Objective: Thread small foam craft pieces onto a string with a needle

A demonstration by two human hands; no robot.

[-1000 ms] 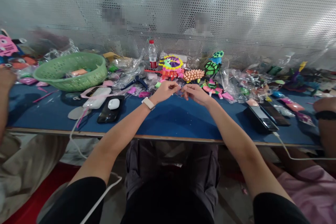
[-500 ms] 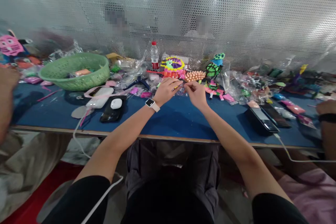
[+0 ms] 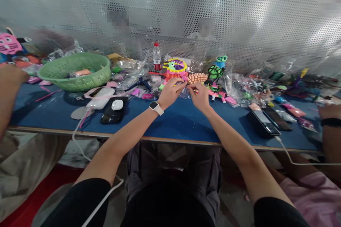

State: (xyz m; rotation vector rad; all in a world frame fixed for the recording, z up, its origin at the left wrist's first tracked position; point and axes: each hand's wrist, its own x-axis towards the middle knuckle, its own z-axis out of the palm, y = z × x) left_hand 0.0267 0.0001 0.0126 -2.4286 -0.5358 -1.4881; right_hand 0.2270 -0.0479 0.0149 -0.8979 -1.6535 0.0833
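Note:
Over the middle of the blue table (image 3: 183,124), my left hand (image 3: 170,94) and my right hand (image 3: 199,95) meet with fingertips almost touching. Both have their fingers pinched together; whatever is between them is too small to make out. Just beyond the fingers stands a colourful clay figure (image 3: 176,66) with a yellow frilled edge and a purple and green middle. A spiky orange clay piece (image 3: 197,78) lies right behind my right hand. To its right are a green and black clay figure with a blue top (image 3: 217,69) and a small pink and green figure (image 3: 216,90).
A green basket (image 3: 77,87), a power bank (image 3: 101,98) and a phone with white earbuds case (image 3: 114,113) sit at left. Phones (image 3: 265,122) lie at right. A bottle (image 3: 157,56) stands by the perforated metal screen (image 3: 170,10). Other people's arms (image 3: 12,81) are at both sides.
My hands stay close together, with small finger shifts; my right fingers have turned slightly and a bit of yellow and red shows by them. The co-worker's hand at left has moved slightly right.

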